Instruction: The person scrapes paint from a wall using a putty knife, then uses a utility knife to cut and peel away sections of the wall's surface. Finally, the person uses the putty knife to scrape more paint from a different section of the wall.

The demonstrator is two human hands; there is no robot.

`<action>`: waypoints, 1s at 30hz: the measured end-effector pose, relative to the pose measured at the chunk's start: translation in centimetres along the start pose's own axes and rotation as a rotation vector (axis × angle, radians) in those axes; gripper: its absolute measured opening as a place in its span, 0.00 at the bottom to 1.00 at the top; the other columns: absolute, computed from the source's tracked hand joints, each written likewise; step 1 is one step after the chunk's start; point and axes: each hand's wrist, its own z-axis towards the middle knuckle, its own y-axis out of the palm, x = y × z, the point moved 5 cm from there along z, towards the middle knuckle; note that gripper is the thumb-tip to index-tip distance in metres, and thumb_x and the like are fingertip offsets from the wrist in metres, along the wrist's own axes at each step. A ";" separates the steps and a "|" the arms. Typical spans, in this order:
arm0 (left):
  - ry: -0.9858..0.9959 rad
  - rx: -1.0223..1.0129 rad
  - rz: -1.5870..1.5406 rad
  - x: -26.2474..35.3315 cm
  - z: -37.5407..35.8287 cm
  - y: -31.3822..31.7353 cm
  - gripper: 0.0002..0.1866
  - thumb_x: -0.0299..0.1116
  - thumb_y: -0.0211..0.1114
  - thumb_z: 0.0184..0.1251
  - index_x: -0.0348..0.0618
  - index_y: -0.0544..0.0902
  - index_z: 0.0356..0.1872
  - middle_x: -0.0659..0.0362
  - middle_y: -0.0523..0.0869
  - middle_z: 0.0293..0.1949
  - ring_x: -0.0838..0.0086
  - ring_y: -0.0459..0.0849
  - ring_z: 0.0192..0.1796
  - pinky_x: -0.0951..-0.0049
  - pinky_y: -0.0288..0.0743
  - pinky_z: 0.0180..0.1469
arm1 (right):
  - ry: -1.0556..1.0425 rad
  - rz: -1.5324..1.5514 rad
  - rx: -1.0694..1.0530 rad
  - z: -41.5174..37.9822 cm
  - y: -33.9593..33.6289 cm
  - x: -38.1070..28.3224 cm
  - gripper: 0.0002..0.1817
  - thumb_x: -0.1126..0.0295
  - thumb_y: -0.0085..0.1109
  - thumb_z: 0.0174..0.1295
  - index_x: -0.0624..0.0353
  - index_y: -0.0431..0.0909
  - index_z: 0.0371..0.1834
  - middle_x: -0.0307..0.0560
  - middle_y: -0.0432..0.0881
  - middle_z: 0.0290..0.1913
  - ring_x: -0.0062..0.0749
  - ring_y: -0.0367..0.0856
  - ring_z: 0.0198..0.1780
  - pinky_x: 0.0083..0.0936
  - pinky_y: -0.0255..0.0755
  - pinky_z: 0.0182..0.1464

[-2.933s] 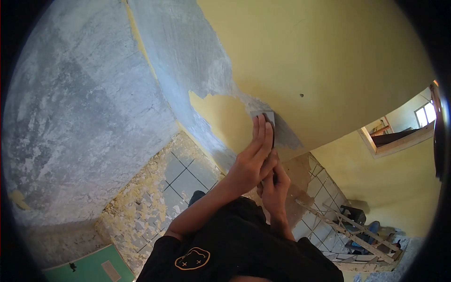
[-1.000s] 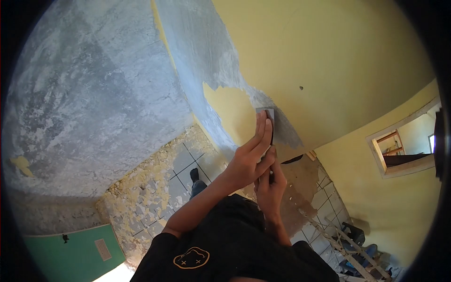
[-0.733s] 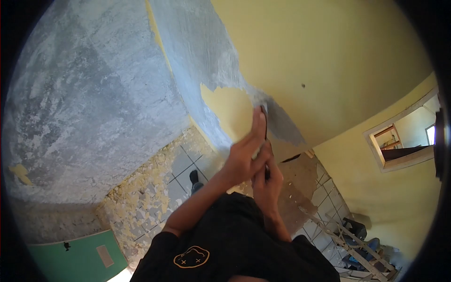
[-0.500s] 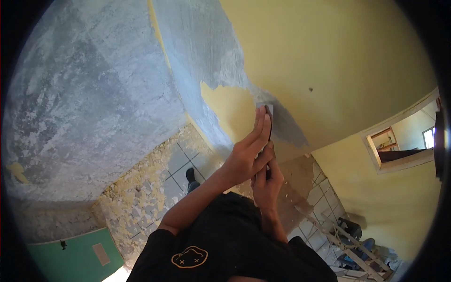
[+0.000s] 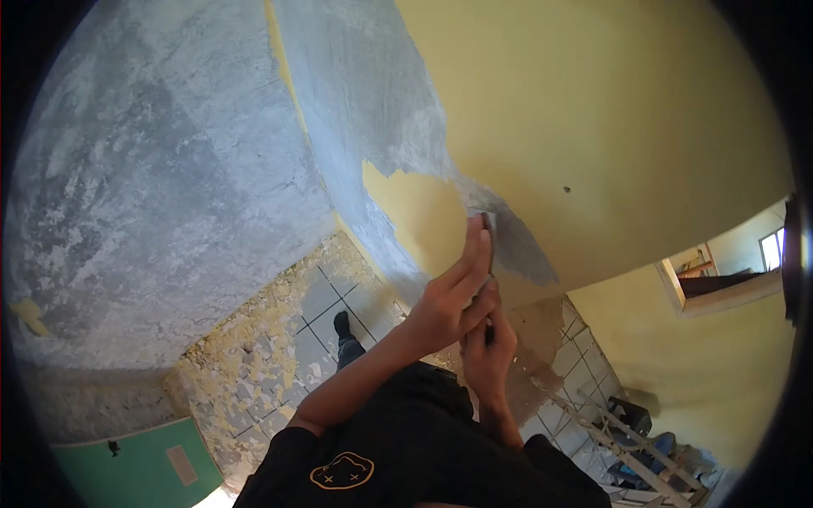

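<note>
My right hand (image 5: 489, 351) is wrapped round the handle of a paint scraper (image 5: 489, 222), low on the yellow wall (image 5: 610, 110). My left hand (image 5: 449, 309) lies over the tool just ahead of the right one, its long fingers reaching along it toward the blade. Most of the scraper is hidden by my fingers. Its blade end touches the wall at the left side of a bare grey patch (image 5: 521, 250). To the left of the blade is an area of yellow paint (image 5: 415, 207) with a ragged edge.
A stripped grey wall (image 5: 169, 169) meets the yellow one at a corner. Paint flakes (image 5: 246, 364) litter the tiled floor (image 5: 330, 317). A wooden ladder (image 5: 627, 453) lies at lower right near dark items. A green panel (image 5: 135, 466) stands lower left; a window opening (image 5: 720, 279) is at right.
The view has tilted, so the wall and both hands sit lower in the picture. The scraper stays by the same grey patch, with both hands still on it.
</note>
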 end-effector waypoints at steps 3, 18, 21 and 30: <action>-0.035 0.002 -0.042 -0.2 0.4 0.6 0.30 0.22 0.59 0.65 0.23 0.62 0.67 0.33 0.56 0.71 0.43 0.55 0.74 0.58 0.60 0.70 | 0.186 0.104 0.034 -0.1 -0.6 0.2 0.14 0.74 0.45 0.72 0.66 0.73 0.56 0.34 0.73 0.23 0.11 0.67 0.20 0.13 0.59 0.20; -0.084 0.096 0.041 -1.7 0.1 0.4 0.33 0.23 0.60 0.64 0.26 0.60 0.69 0.35 0.57 0.71 0.47 0.58 0.73 0.62 0.64 0.68 | -0.013 0.033 -0.102 1.3 0.5 1.7 0.19 0.70 0.46 0.73 0.67 0.69 0.64 0.34 0.74 0.26 0.12 0.66 0.19 0.14 0.59 0.19; -0.041 0.075 0.015 -0.8 -0.3 0.6 0.32 0.24 0.61 0.64 0.26 0.61 0.69 0.36 0.57 0.72 0.52 0.60 0.73 0.65 0.65 0.67 | -0.157 -0.013 -0.016 -0.4 -0.2 1.2 0.19 0.68 0.45 0.73 0.66 0.70 0.62 0.35 0.74 0.24 0.12 0.66 0.19 0.14 0.59 0.19; -0.016 0.054 -0.034 -1.2 -0.2 1.2 0.37 0.22 0.60 0.62 0.29 0.54 0.72 0.41 0.48 0.75 0.49 0.47 0.77 0.62 0.61 0.70 | 0.199 0.162 -0.046 -0.1 0.0 1.8 0.14 0.62 0.44 0.75 0.63 0.71 0.50 0.35 0.69 0.19 0.12 0.62 0.15 0.16 0.53 0.14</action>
